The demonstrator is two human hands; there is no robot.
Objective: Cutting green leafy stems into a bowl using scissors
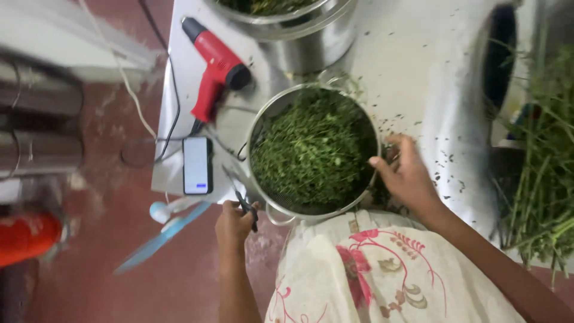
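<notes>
Reddish-brown floor (101, 239) fills the 9 o'clock side of your view, and a white table (412, 66) covers the rest up to 12 o'clock, dotted with leaf scraps. At the middle of that table sits your big steel colander (272, 116), heaped with chopped green leaves (314, 149); a second steel pot (305, 42) stands just beyond it at 12 o'clock. Long green stalks (541, 179) pile up at 3 o'clock. Your patterned cloth (382, 269) lies at 6 o'clock, below the colander. A red heat gun (215, 69) rests at 11 o'clock, with a white phone (197, 165) just below it. Your right hand (406, 173) rests open-fingered at the colander's rim at 3 o'clock. Your left hand (234, 224), at 7 o'clock of the colander, is closed around dark scissors (242, 194).
</notes>
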